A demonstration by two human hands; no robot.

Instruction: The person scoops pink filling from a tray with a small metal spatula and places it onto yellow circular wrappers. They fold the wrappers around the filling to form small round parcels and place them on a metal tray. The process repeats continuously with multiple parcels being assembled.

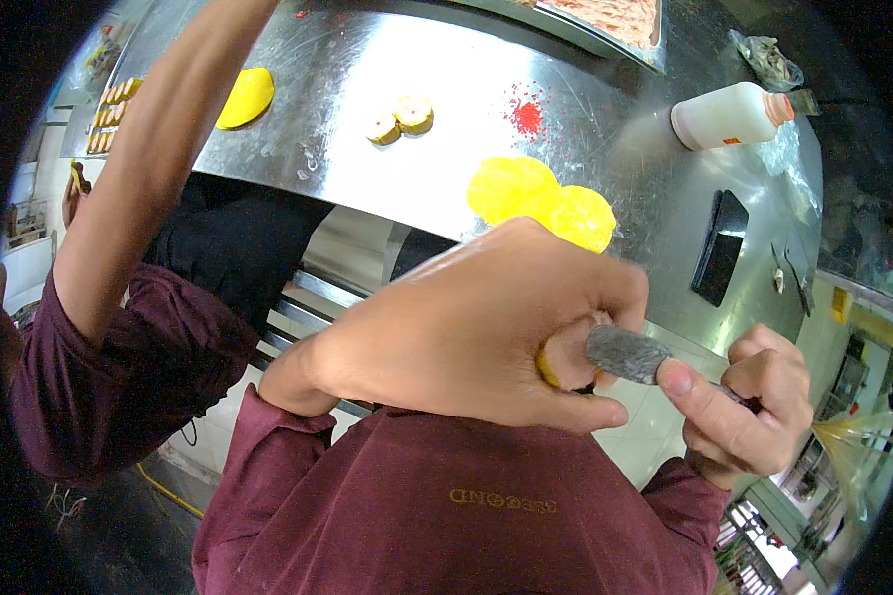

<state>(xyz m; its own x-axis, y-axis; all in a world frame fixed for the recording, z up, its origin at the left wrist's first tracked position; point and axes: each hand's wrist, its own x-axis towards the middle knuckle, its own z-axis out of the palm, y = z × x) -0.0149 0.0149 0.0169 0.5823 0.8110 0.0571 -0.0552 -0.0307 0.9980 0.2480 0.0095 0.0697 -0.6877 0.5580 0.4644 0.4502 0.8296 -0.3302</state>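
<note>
Maroon long sleeves pushed up the forearms, bare hands, no gloves.

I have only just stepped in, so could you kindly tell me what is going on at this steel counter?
A person in a maroon top holds a yellow dough piece cupped in the left hand, while the right hand presses a flat grey spatula tool into it. On the steel counter lie two flat yellow dough discs, two filled dumplings, a red powder spot and a white bottle. Another person's arm reaches across at left.

3 yellow dough discs, 2 filled dumplings, 1 white bottle
</note>
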